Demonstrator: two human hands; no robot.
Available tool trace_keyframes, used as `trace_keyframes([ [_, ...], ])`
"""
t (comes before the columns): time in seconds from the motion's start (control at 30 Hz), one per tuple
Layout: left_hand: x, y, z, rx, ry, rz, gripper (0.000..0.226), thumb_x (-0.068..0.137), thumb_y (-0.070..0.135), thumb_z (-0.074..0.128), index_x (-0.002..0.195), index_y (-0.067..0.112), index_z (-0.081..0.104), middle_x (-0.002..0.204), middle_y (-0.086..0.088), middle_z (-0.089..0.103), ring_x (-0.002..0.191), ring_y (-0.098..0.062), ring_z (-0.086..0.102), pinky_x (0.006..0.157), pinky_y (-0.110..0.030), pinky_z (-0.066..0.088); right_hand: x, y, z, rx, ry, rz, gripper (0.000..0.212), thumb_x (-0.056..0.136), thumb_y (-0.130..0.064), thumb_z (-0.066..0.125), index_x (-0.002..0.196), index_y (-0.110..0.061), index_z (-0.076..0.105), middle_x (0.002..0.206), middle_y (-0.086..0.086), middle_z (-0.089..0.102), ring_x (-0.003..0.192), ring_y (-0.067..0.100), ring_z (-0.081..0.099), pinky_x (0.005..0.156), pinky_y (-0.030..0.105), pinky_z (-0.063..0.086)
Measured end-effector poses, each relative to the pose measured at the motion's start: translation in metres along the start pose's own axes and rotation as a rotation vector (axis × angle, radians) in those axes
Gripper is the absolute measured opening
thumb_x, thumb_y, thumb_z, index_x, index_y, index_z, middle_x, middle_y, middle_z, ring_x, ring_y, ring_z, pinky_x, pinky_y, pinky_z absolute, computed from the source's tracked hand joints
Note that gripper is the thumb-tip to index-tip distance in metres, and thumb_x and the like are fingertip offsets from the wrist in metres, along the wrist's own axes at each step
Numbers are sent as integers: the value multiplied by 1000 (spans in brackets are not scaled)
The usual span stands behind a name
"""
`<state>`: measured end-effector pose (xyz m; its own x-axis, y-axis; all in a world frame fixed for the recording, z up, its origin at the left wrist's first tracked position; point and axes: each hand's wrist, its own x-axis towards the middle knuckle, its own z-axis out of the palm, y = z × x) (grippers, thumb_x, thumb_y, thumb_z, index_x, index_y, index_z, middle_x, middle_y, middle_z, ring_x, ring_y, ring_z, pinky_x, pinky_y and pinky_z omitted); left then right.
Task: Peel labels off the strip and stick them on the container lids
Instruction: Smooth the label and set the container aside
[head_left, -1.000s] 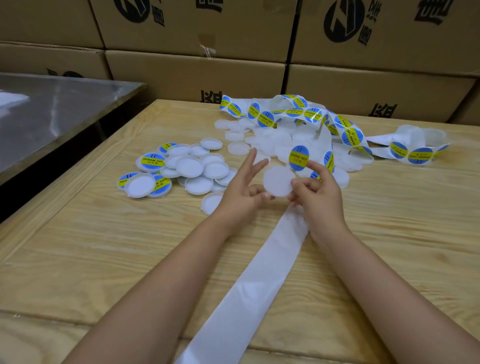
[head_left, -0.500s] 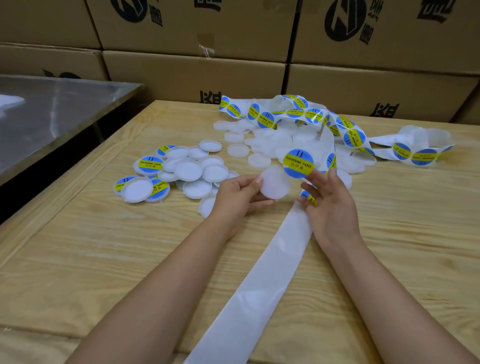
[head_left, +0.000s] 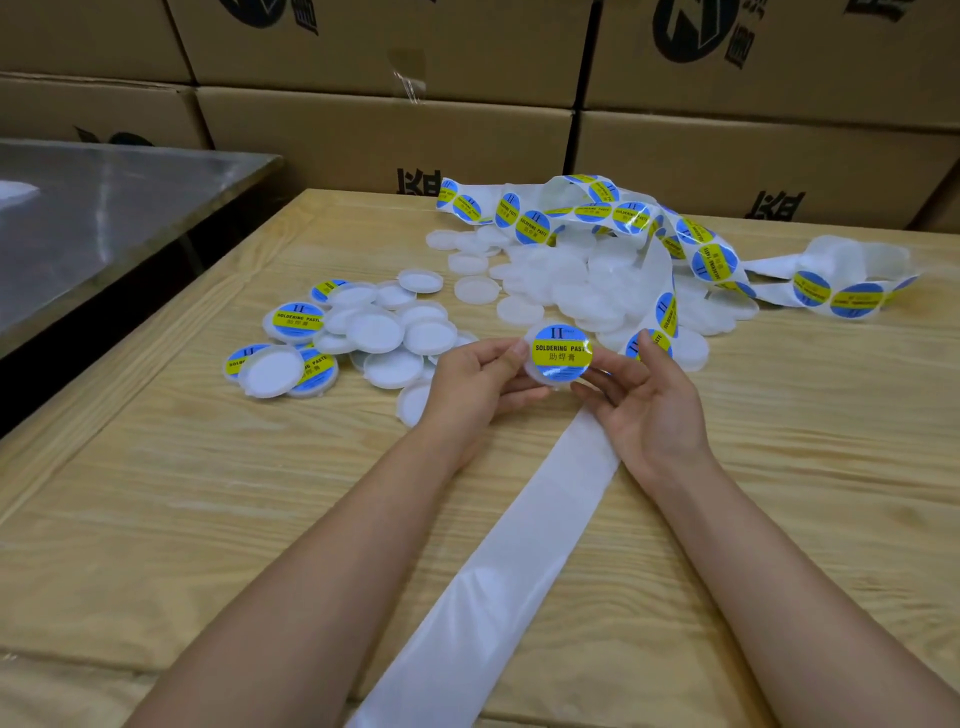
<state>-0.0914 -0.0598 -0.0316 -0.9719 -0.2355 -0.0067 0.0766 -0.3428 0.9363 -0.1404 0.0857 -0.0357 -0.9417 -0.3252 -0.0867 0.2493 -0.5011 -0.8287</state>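
A round blue and yellow label (head_left: 562, 353) lies on a white lid (head_left: 540, 375) that I hold above the table. My left hand (head_left: 480, 382) grips the lid's left edge with curled fingers. My right hand (head_left: 644, 402) pinches the lid's right edge between thumb and fingers. The label strip (head_left: 670, 236) curls in loops at the back, with several labels on it. Its bare white backing (head_left: 498, 582) runs from under my right hand toward me. Plain white lids (head_left: 566, 283) lie under the strip.
A heap of lids (head_left: 374, 332), some labelled, sits to the left on the wooden table (head_left: 208, 519). Cardboard boxes (head_left: 384, 140) stack along the back. A metal table (head_left: 104, 208) stands at the left.
The label went from my right hand's fingertips down onto the lid. Both hands now hold the labelled lid together, a little lower and closer.
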Motion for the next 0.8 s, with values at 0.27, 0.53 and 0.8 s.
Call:
trace_keyframes([
  [0.27,0,0,0,7,-6,8,18,96,13,50,92,9,67,77,-4,74,74,-17,72,62,-20,55,0,1,1,-35,33,-20,46,96,-33,42,75,-2,70,82,11,71,86,22,65,79,32,51],
  [0.53,0,-1,0,15,10,16,14,93,13,55,90,10,68,76,-4,74,73,-18,72,61,-20,55,-1,0,3,-83,50,-17,46,98,-33,38,87,3,64,90,15,68,89,23,62,79,31,48],
  [0.8,0,0,0,34,40,8,12,92,12,57,90,8,68,75,-4,74,71,-17,71,60,-20,55,-2,-1,4,-140,65,-28,47,99,-32,36,93,5,64,95,19,65,89,23,61,79,31,48],
])
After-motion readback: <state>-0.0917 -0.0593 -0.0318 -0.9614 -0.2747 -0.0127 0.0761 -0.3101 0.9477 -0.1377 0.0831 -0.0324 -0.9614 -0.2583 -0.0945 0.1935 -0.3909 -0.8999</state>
